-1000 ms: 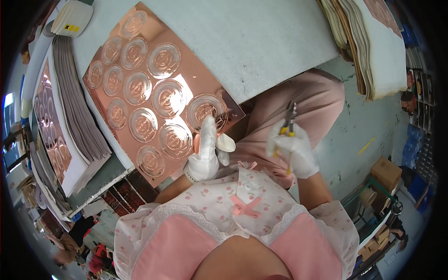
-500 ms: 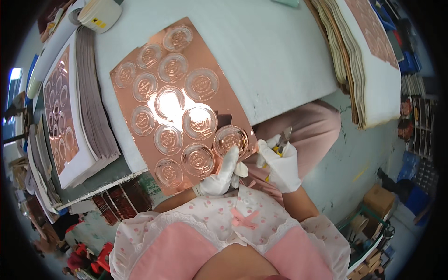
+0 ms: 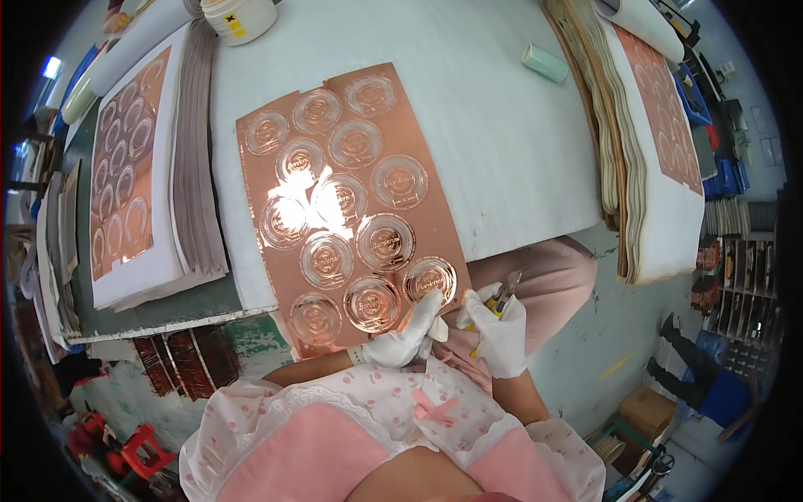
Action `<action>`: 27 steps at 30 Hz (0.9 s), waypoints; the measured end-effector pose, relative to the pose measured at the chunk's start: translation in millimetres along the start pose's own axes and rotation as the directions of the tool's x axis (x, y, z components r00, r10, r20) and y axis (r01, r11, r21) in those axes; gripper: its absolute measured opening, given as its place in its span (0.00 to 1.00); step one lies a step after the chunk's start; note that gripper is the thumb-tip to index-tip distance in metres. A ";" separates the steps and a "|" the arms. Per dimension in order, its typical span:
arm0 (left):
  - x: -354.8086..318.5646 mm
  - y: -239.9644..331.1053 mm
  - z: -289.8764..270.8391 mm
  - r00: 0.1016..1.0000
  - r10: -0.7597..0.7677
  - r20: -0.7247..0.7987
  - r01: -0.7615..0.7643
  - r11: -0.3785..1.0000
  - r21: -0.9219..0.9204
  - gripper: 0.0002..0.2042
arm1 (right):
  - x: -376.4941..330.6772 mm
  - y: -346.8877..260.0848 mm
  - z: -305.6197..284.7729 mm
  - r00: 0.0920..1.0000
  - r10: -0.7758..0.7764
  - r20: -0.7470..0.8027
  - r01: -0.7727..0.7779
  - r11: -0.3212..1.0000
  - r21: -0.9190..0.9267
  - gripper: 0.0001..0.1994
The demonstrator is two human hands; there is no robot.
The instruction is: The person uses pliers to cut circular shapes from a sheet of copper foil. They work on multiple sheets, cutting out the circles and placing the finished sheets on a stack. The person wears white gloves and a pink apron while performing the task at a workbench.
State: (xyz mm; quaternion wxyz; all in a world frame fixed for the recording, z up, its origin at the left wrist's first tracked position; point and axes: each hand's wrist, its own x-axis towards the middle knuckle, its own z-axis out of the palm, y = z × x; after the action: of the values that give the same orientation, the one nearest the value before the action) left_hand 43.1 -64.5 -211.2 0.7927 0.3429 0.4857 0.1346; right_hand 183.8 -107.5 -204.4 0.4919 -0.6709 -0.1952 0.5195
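Here's the copper-coloured sheet (image 3: 389,213), stamped with rings, over the pale table (image 3: 493,142), its six o'clock end jutting past the edge. At five o'clock the gloved left hand (image 3: 401,339) pinches it, thumb on top, other fingers partly hidden. Between four and five, the right hand (image 3: 502,335) curls closed round a yellow-handled tool (image 3: 508,289), just beside the corner; contact is unclear. White tub (image 3: 242,21) at eleven, green roll (image 3: 544,63) at two!

A white tub (image 3: 247,23) stands well apart from a pale green cylinder (image 3: 544,64), a red stool (image 3: 145,453) at lower left.
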 end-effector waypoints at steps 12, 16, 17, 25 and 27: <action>1.4 -5.6 4.1 0.999 0.026 0.020 -0.026 1.000 -0.009 0.25 | -7.7 -16.9 -0.9 0.901 -0.432 0.029 0.316 0.611 -0.726 0.11; 0.1 -5.6 10.9 0.999 0.034 -0.020 -0.034 0.999 -0.011 0.20 | -10.0 -9.4 -16.5 0.957 -0.281 -0.074 0.210 0.844 -0.494 0.10; 0.3 -4.8 11.1 0.999 0.044 0.024 -0.045 0.999 0.018 0.20 | -12.0 -7.9 -21.9 0.978 -0.174 -0.117 0.131 0.943 -0.306 0.10; -26.7 28.1 10.4 0.887 -0.301 0.349 0.184 0.926 0.329 0.18 | 1.8 10.2 -73.6 0.974 -0.086 -0.208 0.180 0.850 0.494 0.11; -26.0 56.6 6.9 0.811 -0.368 0.455 0.035 0.806 0.590 0.17 | 1.7 22.6 -80.2 0.982 -0.045 -0.183 0.136 0.839 0.527 0.11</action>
State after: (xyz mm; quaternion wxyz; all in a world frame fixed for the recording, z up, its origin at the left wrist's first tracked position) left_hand 43.0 -40.3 -153.4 0.7729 0.5256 0.2898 -0.2058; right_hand 250.1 -152.8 -226.6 0.6985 -0.5363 -0.0325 0.4727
